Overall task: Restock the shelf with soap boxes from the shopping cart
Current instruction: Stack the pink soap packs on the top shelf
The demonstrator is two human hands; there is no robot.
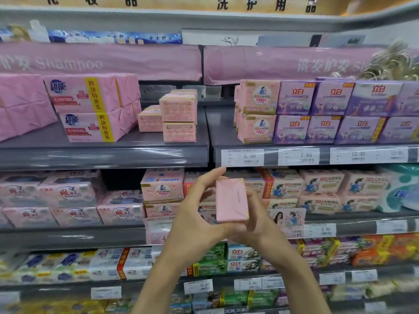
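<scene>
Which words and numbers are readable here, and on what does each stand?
"Shampoo": pink banner
"6.90": left price tag
"7.80": middle price tag
"12.90": right price tag
"立白": purple boxes
"超能": pink packs
The held soap box: print too small to read.

1 head-worn wide-angle view, facing forward and slightly down, close to the shelf (104, 155)
</scene>
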